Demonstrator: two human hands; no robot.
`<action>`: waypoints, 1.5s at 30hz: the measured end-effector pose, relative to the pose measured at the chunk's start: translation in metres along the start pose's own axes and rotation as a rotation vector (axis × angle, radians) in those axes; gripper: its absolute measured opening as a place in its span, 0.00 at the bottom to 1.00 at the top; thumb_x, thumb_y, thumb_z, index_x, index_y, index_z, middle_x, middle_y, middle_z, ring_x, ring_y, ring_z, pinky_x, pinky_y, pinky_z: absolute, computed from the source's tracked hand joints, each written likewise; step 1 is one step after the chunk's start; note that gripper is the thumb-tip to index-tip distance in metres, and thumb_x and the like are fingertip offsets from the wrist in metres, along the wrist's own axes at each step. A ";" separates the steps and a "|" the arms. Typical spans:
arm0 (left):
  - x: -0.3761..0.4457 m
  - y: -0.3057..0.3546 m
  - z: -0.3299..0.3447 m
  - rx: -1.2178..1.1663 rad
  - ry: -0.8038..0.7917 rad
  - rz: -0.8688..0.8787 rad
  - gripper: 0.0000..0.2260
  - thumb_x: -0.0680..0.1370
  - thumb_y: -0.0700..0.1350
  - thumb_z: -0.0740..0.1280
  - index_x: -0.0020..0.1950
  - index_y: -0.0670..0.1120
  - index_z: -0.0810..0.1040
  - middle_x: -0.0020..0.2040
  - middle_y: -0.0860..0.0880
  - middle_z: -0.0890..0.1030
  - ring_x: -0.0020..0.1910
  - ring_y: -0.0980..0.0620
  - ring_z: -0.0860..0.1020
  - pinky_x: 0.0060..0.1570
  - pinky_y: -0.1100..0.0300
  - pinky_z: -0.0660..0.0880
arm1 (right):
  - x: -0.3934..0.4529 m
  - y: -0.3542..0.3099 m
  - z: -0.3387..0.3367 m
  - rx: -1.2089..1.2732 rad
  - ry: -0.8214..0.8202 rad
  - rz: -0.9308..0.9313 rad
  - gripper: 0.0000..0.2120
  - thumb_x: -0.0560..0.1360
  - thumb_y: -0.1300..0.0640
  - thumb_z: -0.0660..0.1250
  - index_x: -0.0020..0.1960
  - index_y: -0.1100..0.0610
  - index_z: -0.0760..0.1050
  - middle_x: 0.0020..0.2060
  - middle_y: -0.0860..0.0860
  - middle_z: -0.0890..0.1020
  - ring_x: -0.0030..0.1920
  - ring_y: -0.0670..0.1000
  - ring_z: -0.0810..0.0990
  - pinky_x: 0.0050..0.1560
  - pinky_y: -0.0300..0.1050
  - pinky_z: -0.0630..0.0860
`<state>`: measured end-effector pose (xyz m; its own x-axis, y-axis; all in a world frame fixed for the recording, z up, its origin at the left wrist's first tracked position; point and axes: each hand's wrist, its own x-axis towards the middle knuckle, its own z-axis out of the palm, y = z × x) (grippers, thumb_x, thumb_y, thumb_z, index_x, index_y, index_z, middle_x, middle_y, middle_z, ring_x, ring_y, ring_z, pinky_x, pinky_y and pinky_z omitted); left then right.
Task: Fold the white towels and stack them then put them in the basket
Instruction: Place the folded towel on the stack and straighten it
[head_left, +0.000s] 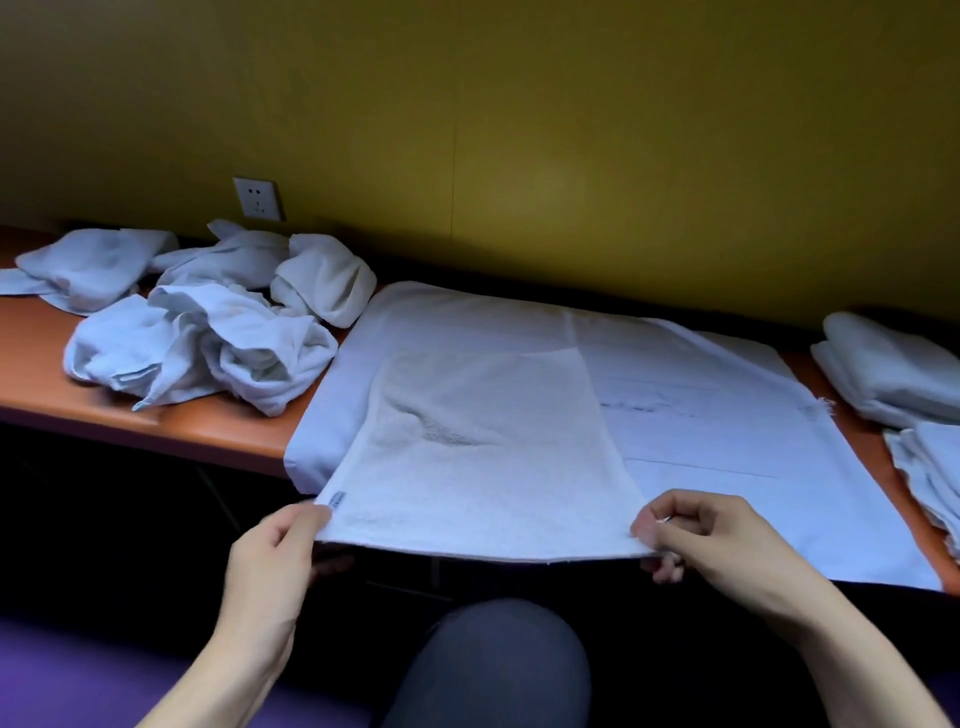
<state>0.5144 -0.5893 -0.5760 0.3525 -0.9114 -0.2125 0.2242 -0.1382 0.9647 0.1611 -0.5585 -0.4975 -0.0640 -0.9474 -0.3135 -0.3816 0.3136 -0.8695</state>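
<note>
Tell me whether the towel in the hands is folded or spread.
Spread flat, not yet folded: the towel lies as one open layer, its near corners pinched by the left hand and right hand.

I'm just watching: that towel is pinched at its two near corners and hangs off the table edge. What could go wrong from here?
The towel is held only by the left hand and right hand at its near corners; if either pinch slips, that edge could droop off the table. A wrinkle shows in the middle, so folding now may trap a crease. The crumpled pile lies close, so a wide fold might drag it.
</note>
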 end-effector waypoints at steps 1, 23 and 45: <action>-0.001 0.002 -0.005 0.023 0.026 0.056 0.07 0.73 0.43 0.70 0.43 0.39 0.83 0.55 0.46 0.85 0.50 0.45 0.83 0.54 0.46 0.80 | -0.005 -0.001 -0.005 0.012 -0.076 -0.016 0.03 0.75 0.65 0.72 0.48 0.62 0.81 0.38 0.64 0.84 0.34 0.52 0.80 0.40 0.38 0.76; 0.118 0.044 0.065 0.482 -0.157 0.502 0.18 0.75 0.35 0.71 0.59 0.54 0.82 0.33 0.61 0.77 0.28 0.60 0.70 0.33 0.73 0.67 | 0.197 -0.023 0.004 0.031 0.515 -0.283 0.08 0.80 0.53 0.68 0.44 0.56 0.81 0.37 0.51 0.82 0.35 0.47 0.76 0.36 0.36 0.72; 0.137 -0.036 0.074 1.490 -0.313 0.778 0.24 0.81 0.60 0.52 0.74 0.56 0.72 0.74 0.48 0.73 0.73 0.40 0.70 0.72 0.46 0.59 | 0.181 -0.003 0.030 -0.512 0.361 0.285 0.24 0.75 0.33 0.61 0.54 0.54 0.72 0.48 0.51 0.77 0.49 0.55 0.75 0.45 0.47 0.70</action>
<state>0.4875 -0.7382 -0.6286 -0.2585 -0.9444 0.2033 -0.9434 0.2920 0.1569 0.1783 -0.7295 -0.5628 -0.4954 -0.8225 -0.2794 -0.6864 0.5678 -0.4544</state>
